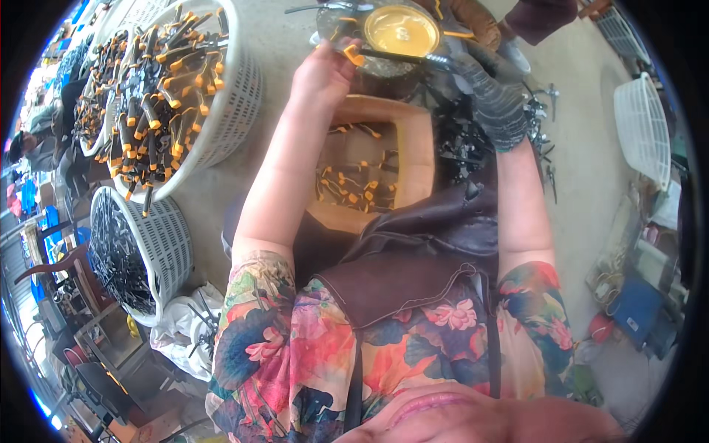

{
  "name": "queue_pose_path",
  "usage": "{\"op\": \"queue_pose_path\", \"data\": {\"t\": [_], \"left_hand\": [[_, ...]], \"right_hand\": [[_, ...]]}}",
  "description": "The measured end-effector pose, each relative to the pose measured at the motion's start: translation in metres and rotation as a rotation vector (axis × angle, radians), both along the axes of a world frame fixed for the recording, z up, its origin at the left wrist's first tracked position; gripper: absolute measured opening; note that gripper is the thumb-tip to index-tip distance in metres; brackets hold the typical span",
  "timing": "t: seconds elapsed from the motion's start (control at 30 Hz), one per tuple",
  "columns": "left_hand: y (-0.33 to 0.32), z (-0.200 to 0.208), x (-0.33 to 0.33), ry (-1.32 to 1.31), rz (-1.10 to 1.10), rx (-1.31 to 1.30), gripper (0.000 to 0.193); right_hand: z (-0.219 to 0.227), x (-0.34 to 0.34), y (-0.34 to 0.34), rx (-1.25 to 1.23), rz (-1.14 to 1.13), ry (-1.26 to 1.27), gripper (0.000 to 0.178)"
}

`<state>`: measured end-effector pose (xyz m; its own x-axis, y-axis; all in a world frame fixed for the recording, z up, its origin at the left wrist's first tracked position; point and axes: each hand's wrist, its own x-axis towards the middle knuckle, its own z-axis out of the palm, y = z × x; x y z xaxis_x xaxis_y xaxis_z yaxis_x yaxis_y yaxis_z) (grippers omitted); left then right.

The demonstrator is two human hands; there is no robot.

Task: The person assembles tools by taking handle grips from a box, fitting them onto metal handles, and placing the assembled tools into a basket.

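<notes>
My bare left hand (325, 77) is closed, its fingertips pinching a small orange-and-black plastic grip (353, 55). A long dark bar (391, 57) runs from that grip across to my right hand (493, 100), which wears a grey striped glove. The right fingers are closed around the bar's bright metal end (439, 62), so this looks like one metal hand tool held between both hands. Just beyond it sits a round dish of yellow liquid (402, 31). Below my hands stands a cardboard box (417, 151) holding several loose orange-and-black grips (362, 188).
Large white plastic baskets (235, 111) of black-and-orange handled tools stand at the left. A smaller basket (171, 229) holds dark metal parts. Dark metal pieces (461, 151) lie heaped right of the box. A white crate (644, 133) stands at the right; another person's dark sleeve (543, 18) shows beyond.
</notes>
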<state>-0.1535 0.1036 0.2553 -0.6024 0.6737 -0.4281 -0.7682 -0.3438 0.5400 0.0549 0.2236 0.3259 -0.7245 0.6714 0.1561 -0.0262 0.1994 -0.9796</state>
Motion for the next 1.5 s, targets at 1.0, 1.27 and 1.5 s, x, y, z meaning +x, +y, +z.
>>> {"op": "queue_pose_path", "data": {"t": [1.0, 1.27, 1.5], "left_hand": [[-0.068, 0.04, 0.047, 1.812, -0.306, -0.576, 0.029], [-0.149, 0.055, -0.039, 1.8, 0.192, -1.272, 0.011], [-0.283, 0.095, -0.184, 2.079, 0.112, -2.105, 0.027]], "right_hand": [[-0.012, -0.034, -0.02, -0.395, 0.192, -0.044, 0.027], [-0.007, -0.012, 0.0, -0.464, 0.162, -0.014, 0.036], [0.035, -0.002, 0.001, 0.142, 0.002, 0.271, 0.03]]}}
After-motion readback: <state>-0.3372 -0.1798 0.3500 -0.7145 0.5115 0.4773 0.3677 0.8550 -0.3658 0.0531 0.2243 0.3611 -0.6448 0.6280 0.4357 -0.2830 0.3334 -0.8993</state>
